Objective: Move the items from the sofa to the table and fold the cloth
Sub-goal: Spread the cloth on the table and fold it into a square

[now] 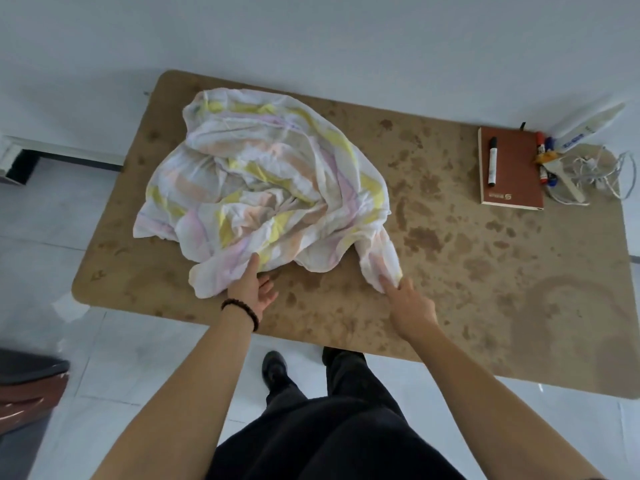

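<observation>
Mottled brown table (pixel 450 271) on white tile floor (pixel 69 237). Dark furniture edge (pixel 27 393), cut off, lower left. Crumpled pastel cloth (pixel 270 188) on table's left half; left hand (pixel 251 289) touches its near edge, grip unclear; right hand (pixel 412 306) pinches a corner. Far right: notebook (pixel 512 181) with marker (pixel 492 161); pens (pixel 545 157) and cords (pixel 588 174), indistinct.

The table (pixel 450 271) runs off-frame at right (logo on notebook (pixel 516 171) unreadable).

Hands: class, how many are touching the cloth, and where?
2. The left hand touches the cloth at its near edge; the right hand pinches its near right corner. Neither is hidden.
</observation>
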Available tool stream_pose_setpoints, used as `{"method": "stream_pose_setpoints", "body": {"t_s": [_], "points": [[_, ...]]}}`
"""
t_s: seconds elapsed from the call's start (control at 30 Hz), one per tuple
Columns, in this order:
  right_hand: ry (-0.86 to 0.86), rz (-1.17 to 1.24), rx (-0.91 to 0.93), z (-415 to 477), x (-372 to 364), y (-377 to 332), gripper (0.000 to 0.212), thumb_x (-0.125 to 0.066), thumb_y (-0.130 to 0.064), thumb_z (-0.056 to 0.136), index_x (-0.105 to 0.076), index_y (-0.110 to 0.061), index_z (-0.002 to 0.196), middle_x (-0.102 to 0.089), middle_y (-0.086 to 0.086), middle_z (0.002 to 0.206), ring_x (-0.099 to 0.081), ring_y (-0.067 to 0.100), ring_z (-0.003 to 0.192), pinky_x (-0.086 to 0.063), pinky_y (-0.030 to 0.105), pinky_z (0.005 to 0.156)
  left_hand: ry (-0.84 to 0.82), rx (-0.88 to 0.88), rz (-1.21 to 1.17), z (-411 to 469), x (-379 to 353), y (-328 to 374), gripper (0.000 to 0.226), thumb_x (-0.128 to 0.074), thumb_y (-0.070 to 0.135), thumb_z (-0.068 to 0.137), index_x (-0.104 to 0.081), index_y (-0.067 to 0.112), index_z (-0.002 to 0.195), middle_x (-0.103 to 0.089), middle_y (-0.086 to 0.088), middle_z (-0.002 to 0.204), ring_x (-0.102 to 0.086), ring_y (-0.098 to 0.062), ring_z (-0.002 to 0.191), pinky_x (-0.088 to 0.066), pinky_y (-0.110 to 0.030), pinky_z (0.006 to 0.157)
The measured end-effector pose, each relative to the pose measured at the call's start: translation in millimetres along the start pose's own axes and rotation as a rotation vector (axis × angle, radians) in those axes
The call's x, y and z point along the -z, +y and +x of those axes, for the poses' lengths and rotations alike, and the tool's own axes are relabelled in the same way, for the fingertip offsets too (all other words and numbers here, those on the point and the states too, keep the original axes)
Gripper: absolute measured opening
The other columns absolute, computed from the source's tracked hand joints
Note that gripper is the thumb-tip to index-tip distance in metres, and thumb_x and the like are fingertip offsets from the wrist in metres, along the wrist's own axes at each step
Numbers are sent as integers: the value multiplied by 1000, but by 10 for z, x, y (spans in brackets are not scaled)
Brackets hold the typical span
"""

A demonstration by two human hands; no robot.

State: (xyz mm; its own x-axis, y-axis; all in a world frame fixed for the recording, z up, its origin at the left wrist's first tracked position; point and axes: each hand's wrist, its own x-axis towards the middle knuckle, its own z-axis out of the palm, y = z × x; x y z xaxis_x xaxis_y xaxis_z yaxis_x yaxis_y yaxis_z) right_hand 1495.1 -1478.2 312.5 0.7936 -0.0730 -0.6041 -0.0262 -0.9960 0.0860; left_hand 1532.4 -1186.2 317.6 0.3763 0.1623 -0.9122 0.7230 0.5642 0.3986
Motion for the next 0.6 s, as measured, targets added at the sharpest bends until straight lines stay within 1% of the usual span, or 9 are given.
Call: {"method": "stream_pose_setpoints", "body": {"t_s": [0.03,0.1,0.17,0.23,0.33,0.37,0.43,0.5,0.6], "points": [[-3,14,-109,16,21,120,66,-46,-14,98,-16,-33,153,-41,8,124,-59,27,102,-45,34,69,4,6,-68,19,-48,31,37,-62,37,93,-53,13,120,-60,-6,102,-58,-21,104,-50,-39,91],[-8,102,-330,60,88,372,64,-51,-15,96,-22,-26,151,-40,10,126,-57,27,109,-47,34,76,49,-12,-162,62,-78,132,25,-59,26,96,-56,12,116,-58,-2,88,-58,-15,81,-51,-34,91],[-47,167,-435,115,165,489,69,-54,-17,94,-20,-21,153,-41,11,134,-55,27,116,-48,35,83,84,-59,-242,56,-71,237,19,-60,21,93,-57,14,111,-55,-1,80,-51,-14,63,-55,-31,78],[-40,282,-396,162,270,381,70,-54,-24,95,-17,-20,154,-45,9,140,-58,27,117,-50,37,84,69,-92,-342,-29,-61,352,25,-60,18,92,-58,12,116,-60,-5,86,-57,-18,70,-55,-31,67],[-38,736,-195,241,450,-66,66,-53,-57,91,-41,-17,142,-58,3,126,-63,27,103,-52,38,75,-50,-108,-453,-296,-128,485,26,-66,12,89,-60,8,114,-68,-9,99,-66,-23,86,-58,-32,63],[-114,927,-159,249,524,-261,74,-51,-70,86,-51,-12,132,-64,3,117,-66,24,96,-53,37,73,-87,-116,-461,-396,-169,518,23,-67,12,88,-62,9,111,-69,-10,99,-66,-24,87,-58,-31,62],[-443,1278,-180,243,659,-622,97,-38,-91,74,-61,-8,119,-70,7,106,-69,22,90,-55,34,70,-144,-125,-491,-598,-251,601,20,-68,12,88,-63,9,107,-69,-10,99,-66,-24,86,-57,-30,60],[-770,1586,-127,250,774,-863,111,-30,-99,63,-61,-11,124,-67,12,116,-66,25,100,-57,34,71,-241,-128,-564,-799,-324,679,22,-70,12,85,-64,8,105,-69,-10,105,-68,-23,89,-57,-30,62],[-767,2086,-35,308,931,-997,98,-49,-90,70,-61,-13,129,-67,16,123,-68,30,106,-59,39,74,-413,-138,-547,-1034,-436,735,39,-70,20,83,-62,8,119,-66,-15,122,-66,-30,109,-60,-39,74]]}}
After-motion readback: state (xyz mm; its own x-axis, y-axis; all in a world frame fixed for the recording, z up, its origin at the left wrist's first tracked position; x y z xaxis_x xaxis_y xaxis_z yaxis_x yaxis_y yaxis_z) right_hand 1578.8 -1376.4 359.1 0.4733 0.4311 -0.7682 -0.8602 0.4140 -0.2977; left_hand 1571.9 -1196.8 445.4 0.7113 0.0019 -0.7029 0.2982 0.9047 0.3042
